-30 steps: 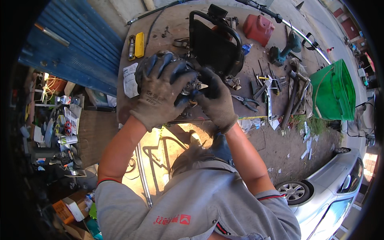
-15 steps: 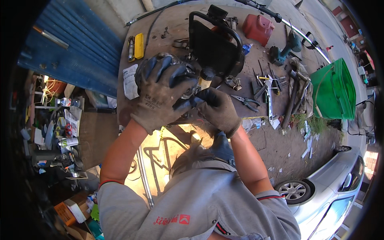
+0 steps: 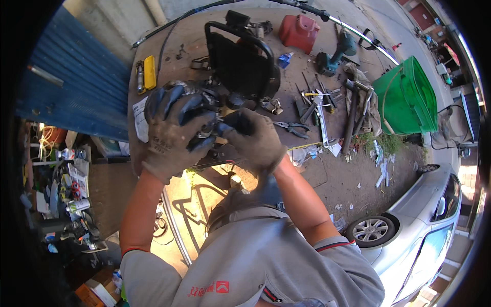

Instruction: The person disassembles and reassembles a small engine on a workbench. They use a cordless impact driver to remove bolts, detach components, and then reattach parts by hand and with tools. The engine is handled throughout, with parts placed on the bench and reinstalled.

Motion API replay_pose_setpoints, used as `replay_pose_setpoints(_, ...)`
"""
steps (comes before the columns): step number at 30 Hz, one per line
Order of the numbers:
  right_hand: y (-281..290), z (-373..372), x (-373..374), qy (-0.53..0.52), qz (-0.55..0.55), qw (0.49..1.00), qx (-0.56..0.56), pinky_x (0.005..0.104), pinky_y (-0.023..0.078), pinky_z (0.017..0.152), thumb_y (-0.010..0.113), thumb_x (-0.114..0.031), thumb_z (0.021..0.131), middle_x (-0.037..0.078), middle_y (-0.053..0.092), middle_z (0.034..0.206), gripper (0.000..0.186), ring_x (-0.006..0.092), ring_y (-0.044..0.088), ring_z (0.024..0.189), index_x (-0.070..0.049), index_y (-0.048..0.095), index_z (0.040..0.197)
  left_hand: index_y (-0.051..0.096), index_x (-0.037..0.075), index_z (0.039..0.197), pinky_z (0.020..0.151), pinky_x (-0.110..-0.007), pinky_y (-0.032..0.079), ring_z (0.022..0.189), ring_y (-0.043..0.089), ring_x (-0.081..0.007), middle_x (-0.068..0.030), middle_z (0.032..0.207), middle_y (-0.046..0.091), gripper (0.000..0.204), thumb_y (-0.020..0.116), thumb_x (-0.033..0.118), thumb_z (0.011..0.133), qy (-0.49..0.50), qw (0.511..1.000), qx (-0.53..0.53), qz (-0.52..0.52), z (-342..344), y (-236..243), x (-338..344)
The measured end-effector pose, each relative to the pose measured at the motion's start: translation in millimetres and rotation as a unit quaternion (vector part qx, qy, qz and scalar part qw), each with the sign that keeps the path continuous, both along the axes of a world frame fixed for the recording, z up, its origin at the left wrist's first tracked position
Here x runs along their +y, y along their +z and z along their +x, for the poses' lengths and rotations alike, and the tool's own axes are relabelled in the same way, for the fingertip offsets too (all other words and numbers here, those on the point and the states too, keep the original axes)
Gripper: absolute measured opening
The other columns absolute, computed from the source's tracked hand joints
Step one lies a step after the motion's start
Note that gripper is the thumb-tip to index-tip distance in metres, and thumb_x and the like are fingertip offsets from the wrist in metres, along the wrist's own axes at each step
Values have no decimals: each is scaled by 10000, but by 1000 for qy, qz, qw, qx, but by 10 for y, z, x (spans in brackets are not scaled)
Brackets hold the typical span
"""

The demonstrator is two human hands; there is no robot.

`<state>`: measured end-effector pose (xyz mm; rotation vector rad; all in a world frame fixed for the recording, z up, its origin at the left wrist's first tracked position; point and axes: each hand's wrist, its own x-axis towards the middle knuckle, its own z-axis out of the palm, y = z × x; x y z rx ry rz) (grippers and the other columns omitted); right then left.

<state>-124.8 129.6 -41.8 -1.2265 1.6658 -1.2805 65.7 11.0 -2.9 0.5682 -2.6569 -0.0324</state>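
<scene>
My left hand (image 3: 176, 128), in a grey-brown glove with dark fingertips, is closed over a rounded metal machine part (image 3: 193, 87) near the table's front left edge. Most of that part lies hidden under the glove. My right hand (image 3: 255, 138), gloved alike, presses its curled fingers together against the part's right side. Whatever is between those fingers is too small and blurred to make out. Just beyond the right fingers stands a dark round cap (image 3: 235, 100). Behind it rises a black machine housing with a tubular frame (image 3: 240, 64).
Pliers (image 3: 291, 128), several hand tools (image 3: 319, 105), a teal cordless drill (image 3: 336, 55) and a red fuel can (image 3: 298, 33) lie on the table (image 3: 176, 38). At left is an open yellow case (image 3: 149, 72). A green bucket (image 3: 406, 97) stands right; a silver car (image 3: 409, 225) is parked beyond.
The whole view has shifted, so the table and tools sit further left and a little higher. Both hands stay at the metal part; my right hand has turned slightly and is blurred.
</scene>
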Motion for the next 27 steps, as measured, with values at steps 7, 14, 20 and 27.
replay_pose_setpoints(7,44,-21,-147,-4,-34,996,79,475,528,761,697,-230,847,252,678,878,253,439,667,877,1,678,947,756,259,1142,1211,-595,252,1418,388,-408,-94,1392,541,452,845,339,706,-2,1000,-9,-13,-52,21,24)
replay_pose_setpoints(14,-73,-52,-64,-24,-28,999,36,480,524,757,692,-213,840,246,671,843,232,439,659,849,0,682,933,739,206,1123,1218,-592,256,1419,405,-404,-123,1367,562,471,852,303,677,-2,1000,-27,-14,-134,68,97)
replay_pose_setpoints(20,-182,-94,11,-37,-53,998,22,487,518,778,694,-264,892,236,670,873,273,439,651,864,-10,660,985,727,196,1136,1203,-612,252,1426,382,-430,-153,1409,530,480,853,296,683,-7,999,-42,-25,-207,117,104)
replay_pose_setpoints(27,-280,-803,432,35,18,998,-46,440,520,686,721,-267,903,191,674,810,257,347,667,739,-18,680,952,735,223,1111,1202,-678,212,1454,322,-458,-134,1449,496,441,853,351,706,5,999,-37,-7,-98,90,54)
